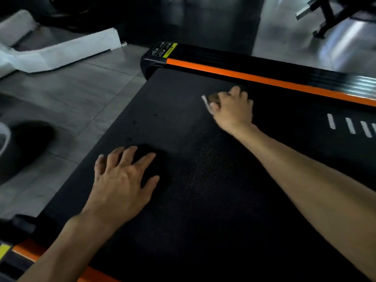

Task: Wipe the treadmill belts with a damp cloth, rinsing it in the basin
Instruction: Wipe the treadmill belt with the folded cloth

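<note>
A black textured treadmill belt point(183, 200) fills the middle of the view, with an orange side rail point(254, 77) along its far edge. My right hand point(233, 107) reaches across to the belt's far side and grips a small cloth point(211, 99), brown with a whitish edge, pressed onto the belt. Only a corner of the cloth shows past my fingers. My left hand point(124, 176) rests flat on the near part of the belt, fingers spread, holding nothing.
Grey tiled floor point(71, 102) lies left of the treadmill. White foam packing point(61, 49) sits at the upper left. A dark round object point(24, 147) is at the left edge. Another orange rail point(30, 251) runs by my left forearm. Black equipment legs point(329, 15) stand upper right.
</note>
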Demonstrator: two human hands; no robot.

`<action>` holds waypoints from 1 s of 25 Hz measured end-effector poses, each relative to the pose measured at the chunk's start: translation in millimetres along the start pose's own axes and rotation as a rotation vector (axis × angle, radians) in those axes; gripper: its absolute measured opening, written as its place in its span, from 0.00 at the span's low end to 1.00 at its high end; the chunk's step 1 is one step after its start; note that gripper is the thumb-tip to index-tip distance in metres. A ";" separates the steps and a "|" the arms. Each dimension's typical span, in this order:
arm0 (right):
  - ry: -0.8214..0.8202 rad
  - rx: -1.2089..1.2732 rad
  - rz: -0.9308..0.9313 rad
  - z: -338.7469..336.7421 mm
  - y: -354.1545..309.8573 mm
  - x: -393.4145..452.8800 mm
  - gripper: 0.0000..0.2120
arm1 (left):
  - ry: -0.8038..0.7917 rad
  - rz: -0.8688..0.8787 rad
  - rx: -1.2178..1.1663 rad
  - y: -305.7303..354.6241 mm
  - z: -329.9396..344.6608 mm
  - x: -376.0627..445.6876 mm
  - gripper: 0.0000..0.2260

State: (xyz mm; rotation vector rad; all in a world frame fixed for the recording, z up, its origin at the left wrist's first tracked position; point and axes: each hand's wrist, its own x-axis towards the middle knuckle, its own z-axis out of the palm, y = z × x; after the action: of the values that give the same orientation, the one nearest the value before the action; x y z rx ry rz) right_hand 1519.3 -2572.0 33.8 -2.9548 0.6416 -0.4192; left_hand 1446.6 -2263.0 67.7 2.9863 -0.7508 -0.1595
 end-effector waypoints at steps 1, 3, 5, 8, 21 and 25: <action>-0.025 0.030 -0.046 -0.9 -13.9 -8.2 0.20 | -0.055 -0.036 -0.027 3.5 2.7 5.1 0.28; -0.077 0.154 -0.227 -6.0 -29.7 -42.3 0.19 | -0.104 -0.055 -0.073 14.4 8.3 16.5 0.30; -0.111 0.284 -0.467 -13.4 -28.9 -84.8 0.18 | -0.118 -0.046 -0.072 25.3 12.3 22.7 0.30; -0.120 0.296 -0.652 -13.5 -7.0 -77.1 0.19 | -0.136 -0.036 -0.029 27.0 14.0 22.3 0.32; -0.095 0.404 -0.511 -1.0 -37.8 -75.8 0.19 | -0.144 -0.010 0.065 31.3 14.9 19.8 0.30; -0.048 0.355 -0.478 -8.2 -37.6 -70.3 0.24 | -0.139 0.009 0.070 26.4 13.0 20.8 0.31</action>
State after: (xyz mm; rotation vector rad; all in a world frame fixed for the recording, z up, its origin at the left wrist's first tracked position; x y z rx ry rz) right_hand 1470.3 -2508.7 29.7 -2.7317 -0.1462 -0.4387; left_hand 1451.0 -2296.5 55.1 3.0627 -0.7989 -0.3503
